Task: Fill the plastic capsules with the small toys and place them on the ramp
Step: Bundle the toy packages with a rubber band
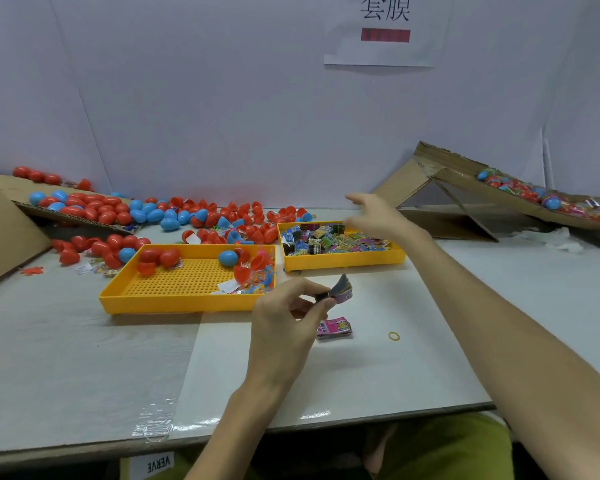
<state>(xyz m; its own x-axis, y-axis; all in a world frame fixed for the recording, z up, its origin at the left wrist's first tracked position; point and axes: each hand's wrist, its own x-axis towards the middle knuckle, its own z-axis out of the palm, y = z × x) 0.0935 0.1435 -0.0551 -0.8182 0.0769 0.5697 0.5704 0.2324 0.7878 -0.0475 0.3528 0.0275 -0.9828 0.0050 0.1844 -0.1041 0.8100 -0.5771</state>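
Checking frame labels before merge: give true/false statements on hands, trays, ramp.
1. The left hand pinches a stack of packets. True.
2. The right hand grips a blue capsule. False: it reaches out open over the right yellow tray, holding nothing visible.
3. The ramp at right is bare. False: capsules lie on the ramp.
4. A pink packet and a rubber band lie on the table. True.
5. The right yellow tray holds only eggs. False: it holds small packets.
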